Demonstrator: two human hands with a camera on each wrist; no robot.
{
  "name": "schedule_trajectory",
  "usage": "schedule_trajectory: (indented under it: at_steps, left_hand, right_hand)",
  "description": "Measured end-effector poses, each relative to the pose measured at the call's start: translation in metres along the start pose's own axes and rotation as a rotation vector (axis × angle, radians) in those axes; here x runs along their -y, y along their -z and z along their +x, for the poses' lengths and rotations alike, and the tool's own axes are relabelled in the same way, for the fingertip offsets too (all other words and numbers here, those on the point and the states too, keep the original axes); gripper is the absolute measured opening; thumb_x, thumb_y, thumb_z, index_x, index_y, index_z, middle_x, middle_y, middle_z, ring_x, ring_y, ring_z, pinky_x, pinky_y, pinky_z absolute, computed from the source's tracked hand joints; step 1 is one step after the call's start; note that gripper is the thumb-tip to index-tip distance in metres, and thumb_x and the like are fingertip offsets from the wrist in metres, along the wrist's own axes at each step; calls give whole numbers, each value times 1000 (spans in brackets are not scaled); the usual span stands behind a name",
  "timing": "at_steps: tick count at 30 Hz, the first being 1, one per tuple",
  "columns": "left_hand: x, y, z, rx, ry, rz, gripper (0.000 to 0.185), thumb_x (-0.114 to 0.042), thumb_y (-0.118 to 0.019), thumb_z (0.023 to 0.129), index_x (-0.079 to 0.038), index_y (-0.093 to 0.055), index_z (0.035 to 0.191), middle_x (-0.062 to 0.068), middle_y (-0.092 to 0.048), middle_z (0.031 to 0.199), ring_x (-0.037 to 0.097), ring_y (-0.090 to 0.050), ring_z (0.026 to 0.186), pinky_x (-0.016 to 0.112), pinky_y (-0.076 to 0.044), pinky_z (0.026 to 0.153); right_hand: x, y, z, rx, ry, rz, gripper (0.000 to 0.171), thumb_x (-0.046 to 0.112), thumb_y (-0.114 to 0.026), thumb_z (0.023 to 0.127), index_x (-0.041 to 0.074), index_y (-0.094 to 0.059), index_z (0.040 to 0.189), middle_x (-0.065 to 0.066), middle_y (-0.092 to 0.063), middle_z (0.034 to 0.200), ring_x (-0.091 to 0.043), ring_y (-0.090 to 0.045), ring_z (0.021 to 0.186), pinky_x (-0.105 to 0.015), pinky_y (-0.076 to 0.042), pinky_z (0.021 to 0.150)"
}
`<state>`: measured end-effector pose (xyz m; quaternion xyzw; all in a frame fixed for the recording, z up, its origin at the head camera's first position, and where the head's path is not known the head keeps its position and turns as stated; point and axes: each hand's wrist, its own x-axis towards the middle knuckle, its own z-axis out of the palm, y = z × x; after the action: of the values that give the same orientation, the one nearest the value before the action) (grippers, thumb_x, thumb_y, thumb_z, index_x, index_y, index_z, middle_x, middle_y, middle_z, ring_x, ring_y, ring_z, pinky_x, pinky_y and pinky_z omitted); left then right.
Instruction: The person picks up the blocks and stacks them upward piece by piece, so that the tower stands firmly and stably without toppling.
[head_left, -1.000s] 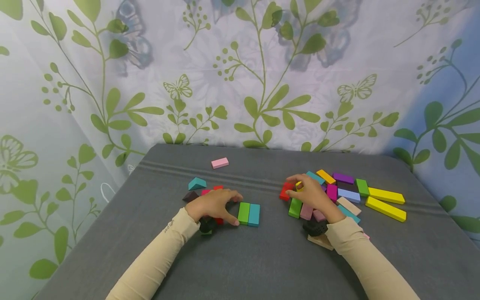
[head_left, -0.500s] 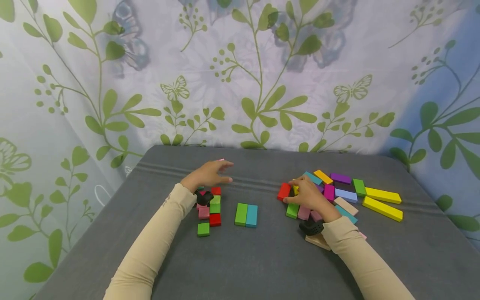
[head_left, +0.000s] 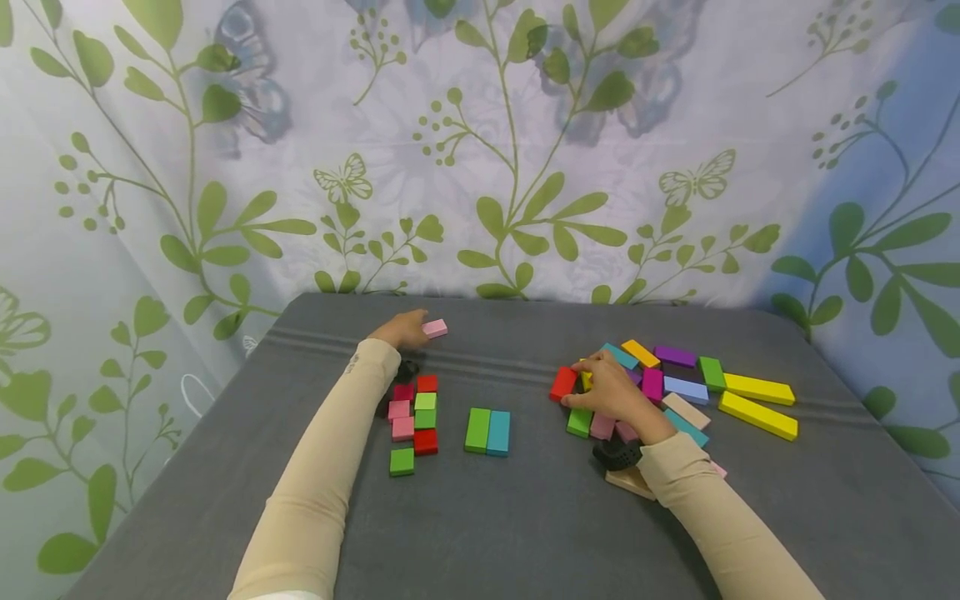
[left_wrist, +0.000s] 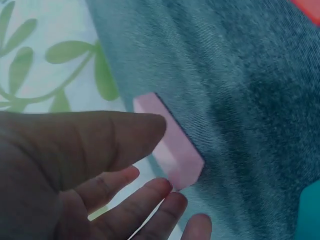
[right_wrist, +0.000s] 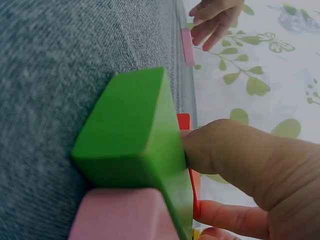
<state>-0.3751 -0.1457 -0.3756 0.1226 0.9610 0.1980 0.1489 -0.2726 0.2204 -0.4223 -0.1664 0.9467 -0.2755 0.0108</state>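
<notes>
My left hand (head_left: 403, 329) is stretched to the far left of the table, over a pink block (head_left: 436, 328). In the left wrist view its thumb overlaps the pink block (left_wrist: 180, 157) while the spread fingertips lie along the other side. My right hand (head_left: 611, 387) is at the left edge of a block pile, with thumb and index finger at opposite ends of a red block (head_left: 563, 383). The right wrist view shows the red block (right_wrist: 196, 187) between thumb and index finger, partly hidden behind a green block (right_wrist: 125, 117).
Small red, green and pink blocks (head_left: 402, 428) form a group below my left forearm. A green block (head_left: 477, 430) and a teal block (head_left: 498, 433) lie side by side mid-table. Long yellow blocks (head_left: 757, 415) lie at the right. A patterned curtain (head_left: 480, 150) hangs behind the table.
My left hand has moved away from the small block group, up and back to the pink block. My right hand stays by the red block, its thumb shifted slightly toward the near end.
</notes>
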Motion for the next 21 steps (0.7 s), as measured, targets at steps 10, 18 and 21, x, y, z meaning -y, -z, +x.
schedule_trajectory:
  at_steps: [10,18,21]
  left_hand:
    - [2,-9,10,4,20,-94,76,1,-69,97,4,-35,165,27,-60,150,37,-60,133,47,-49,109]
    - [8,-11,20,3,12,-139,77,-3,-79,96,1,-42,163,21,-71,129,33,-65,118,46,-50,108]
    - [9,-11,23,-3,6,-140,74,-9,-83,95,1,-48,160,19,-71,127,31,-65,116,46,-50,109]
  right_hand:
    - [-2,-1,0,-7,0,1,60,20,-89,89,-15,-68,132,-34,-58,130,-40,-52,113,-37,-41,78]
    - [-2,-1,1,-13,5,7,59,20,-89,89,-14,-68,132,-33,-58,129,-40,-52,113,-38,-44,78]
    - [-2,0,0,-19,8,-3,59,21,-89,89,-14,-69,132,-32,-58,128,-40,-52,113,-39,-45,81]
